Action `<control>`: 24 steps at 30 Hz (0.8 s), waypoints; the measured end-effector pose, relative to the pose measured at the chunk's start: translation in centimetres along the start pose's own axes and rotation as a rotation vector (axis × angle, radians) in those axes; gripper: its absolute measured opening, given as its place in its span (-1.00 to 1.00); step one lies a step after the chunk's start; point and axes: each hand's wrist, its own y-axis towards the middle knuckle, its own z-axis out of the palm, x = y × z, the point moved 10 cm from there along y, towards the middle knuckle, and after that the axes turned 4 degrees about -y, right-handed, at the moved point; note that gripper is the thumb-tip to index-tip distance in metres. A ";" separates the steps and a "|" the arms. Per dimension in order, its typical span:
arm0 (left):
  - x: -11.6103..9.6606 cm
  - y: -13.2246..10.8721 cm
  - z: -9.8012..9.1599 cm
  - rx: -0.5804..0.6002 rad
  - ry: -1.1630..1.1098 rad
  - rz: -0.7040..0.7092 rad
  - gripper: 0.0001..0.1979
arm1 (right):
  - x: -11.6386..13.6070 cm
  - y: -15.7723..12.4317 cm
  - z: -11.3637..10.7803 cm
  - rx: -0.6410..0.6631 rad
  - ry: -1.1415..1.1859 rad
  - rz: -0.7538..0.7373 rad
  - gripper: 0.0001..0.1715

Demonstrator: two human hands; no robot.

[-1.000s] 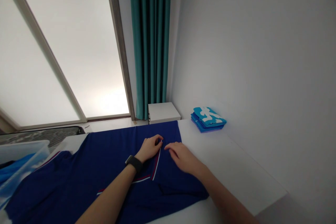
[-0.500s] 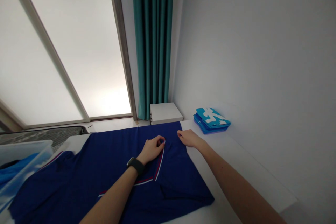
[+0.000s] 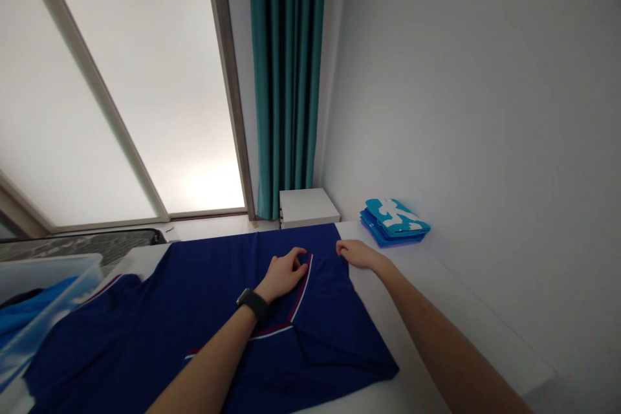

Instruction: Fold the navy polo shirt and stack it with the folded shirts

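Note:
A navy blue shirt (image 3: pixel 194 291) with red and white trim lies spread over a white table (image 3: pixel 466 317). On the right, one sleeve (image 3: pixel 334 310) is folded inward, its striped cuff showing on top. My left hand (image 3: pixel 286 272), with a dark watch at the wrist, rests on the shirt beside the top of that cuff. Its thumb and forefinger stand slightly apart, the thumb close to the trim. At the shirt's right edge, the fingers of my right hand (image 3: pixel 356 253) are closed on the fabric. My left forearm covers part of the shirt.
A stack of folded blue clothes (image 3: pixel 394 223) sits by the wall at the right. On the left stands a clear plastic bin (image 3: pixel 90 278) holding blue clothing. Past the table are a low white cabinet (image 3: pixel 309 207), a green curtain (image 3: pixel 288 90) and frosted sliding doors (image 3: pixel 160 110).
My left finger and thumb have parted from the cuff's tip, and the cuff now lies flatter. My right hand has barely shifted at the shirt's edge. The whole view has moved slightly.

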 end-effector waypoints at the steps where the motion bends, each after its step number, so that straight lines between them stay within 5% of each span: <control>1: 0.0 0.0 0.0 0.002 0.005 -0.001 -0.68 | 0.1 0.0 0.1 0.011 0.014 -0.013 -0.67; 18: -0.5 -0.4 0.1 0.023 0.030 -0.013 -0.68 | -1.1 -1.8 0.1 -0.097 0.049 0.058 -0.85; 24: -0.6 -0.4 0.1 0.008 0.048 0.001 -0.70 | -0.5 -3.0 -0.2 -0.164 0.074 0.054 -0.68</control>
